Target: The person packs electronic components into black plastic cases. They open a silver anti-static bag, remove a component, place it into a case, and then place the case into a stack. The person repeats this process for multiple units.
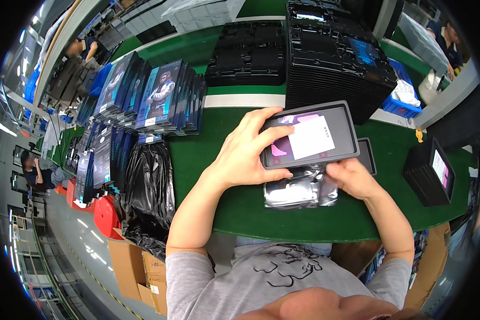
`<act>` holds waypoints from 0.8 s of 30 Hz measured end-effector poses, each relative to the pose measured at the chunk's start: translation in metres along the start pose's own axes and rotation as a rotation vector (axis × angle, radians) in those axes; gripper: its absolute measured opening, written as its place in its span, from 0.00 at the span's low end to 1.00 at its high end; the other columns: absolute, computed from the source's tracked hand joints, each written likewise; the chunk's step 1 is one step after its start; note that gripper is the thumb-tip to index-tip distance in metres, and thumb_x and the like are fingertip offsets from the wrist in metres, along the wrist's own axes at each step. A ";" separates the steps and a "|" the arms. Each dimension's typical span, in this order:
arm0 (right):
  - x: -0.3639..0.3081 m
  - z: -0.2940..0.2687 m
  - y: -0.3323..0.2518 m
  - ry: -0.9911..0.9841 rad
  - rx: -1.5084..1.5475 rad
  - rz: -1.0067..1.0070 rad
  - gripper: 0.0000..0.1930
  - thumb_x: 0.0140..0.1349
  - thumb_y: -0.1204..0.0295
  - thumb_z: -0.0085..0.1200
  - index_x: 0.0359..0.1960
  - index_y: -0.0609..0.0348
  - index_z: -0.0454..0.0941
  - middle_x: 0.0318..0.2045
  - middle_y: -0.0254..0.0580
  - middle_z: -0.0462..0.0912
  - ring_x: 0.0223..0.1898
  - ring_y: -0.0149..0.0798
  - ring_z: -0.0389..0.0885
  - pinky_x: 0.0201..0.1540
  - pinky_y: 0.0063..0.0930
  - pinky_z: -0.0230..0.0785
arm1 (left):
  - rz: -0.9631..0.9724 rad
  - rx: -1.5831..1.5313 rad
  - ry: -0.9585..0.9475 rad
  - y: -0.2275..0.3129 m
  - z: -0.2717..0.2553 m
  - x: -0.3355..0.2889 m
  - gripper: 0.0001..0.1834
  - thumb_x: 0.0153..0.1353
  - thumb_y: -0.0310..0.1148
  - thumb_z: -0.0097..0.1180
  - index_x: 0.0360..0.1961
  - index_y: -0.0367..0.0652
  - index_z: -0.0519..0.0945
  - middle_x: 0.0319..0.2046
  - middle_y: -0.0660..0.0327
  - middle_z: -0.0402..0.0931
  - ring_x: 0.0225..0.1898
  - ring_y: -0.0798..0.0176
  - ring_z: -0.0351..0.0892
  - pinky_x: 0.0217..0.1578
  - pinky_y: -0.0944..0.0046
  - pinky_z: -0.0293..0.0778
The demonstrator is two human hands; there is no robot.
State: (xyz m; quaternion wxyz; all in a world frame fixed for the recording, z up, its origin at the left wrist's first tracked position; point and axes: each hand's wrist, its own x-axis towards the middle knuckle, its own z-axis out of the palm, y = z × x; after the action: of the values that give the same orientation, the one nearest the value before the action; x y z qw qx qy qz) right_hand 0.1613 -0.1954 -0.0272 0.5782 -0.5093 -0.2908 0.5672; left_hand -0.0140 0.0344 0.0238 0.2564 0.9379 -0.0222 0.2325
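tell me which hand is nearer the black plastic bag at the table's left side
Left. The left hand, on the dark tray, is right of the black plastic bag; the right hand, at the tray's lower edge, is farther right.

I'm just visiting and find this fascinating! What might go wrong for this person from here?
The white card lies inside the open black box that the left hand grips, so a sharp tilt might let it slide out. The shiny plastic packet is close to the right hand and could get snagged or crumpled. Beyond the box rises a tall stack of black trays; a careless bump might shift it.
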 end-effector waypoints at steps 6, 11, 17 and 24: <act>-0.010 0.012 -0.024 -0.004 -0.874 -0.157 0.23 0.59 0.74 0.63 0.56 0.65 0.73 0.53 0.50 0.77 0.54 0.45 0.76 0.52 0.35 0.72 | -0.015 0.031 -0.039 0.003 0.003 0.001 0.43 0.31 0.44 0.78 0.56 0.53 0.77 0.63 0.51 0.64 0.61 0.42 0.66 0.57 0.48 0.70; -0.010 -0.013 -0.034 0.245 -1.232 -0.664 0.14 0.53 0.76 0.63 0.42 0.64 0.78 0.38 0.47 0.78 0.42 0.51 0.75 0.48 0.40 0.69 | -0.018 0.053 -0.027 0.003 0.006 0.000 0.43 0.32 0.44 0.78 0.56 0.53 0.77 0.63 0.51 0.64 0.61 0.42 0.66 0.56 0.48 0.71; -0.016 -0.023 -0.032 0.648 -0.985 -0.918 0.12 0.53 0.79 0.58 0.41 0.62 0.77 0.40 0.45 0.77 0.40 0.46 0.76 0.43 0.37 0.71 | -0.034 0.172 0.010 0.003 0.016 -0.001 0.41 0.33 0.44 0.77 0.55 0.52 0.77 0.61 0.50 0.65 0.59 0.43 0.68 0.55 0.49 0.72; -0.015 0.031 -0.035 0.222 -1.529 -0.799 0.45 0.40 0.60 0.72 0.64 0.55 0.67 0.68 0.57 0.61 0.68 0.58 0.62 0.69 0.53 0.55 | 0.074 0.152 -0.089 0.028 0.027 0.001 0.45 0.30 0.43 0.78 0.55 0.52 0.75 0.60 0.49 0.66 0.56 0.42 0.70 0.53 0.48 0.72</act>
State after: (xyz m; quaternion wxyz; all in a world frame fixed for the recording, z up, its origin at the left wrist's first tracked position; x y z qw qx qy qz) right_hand 0.1423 -0.1962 0.0188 0.2586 -0.6702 -0.6908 -0.0822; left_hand -0.0066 -0.0027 0.0168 0.1743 0.9626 -0.0506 0.2011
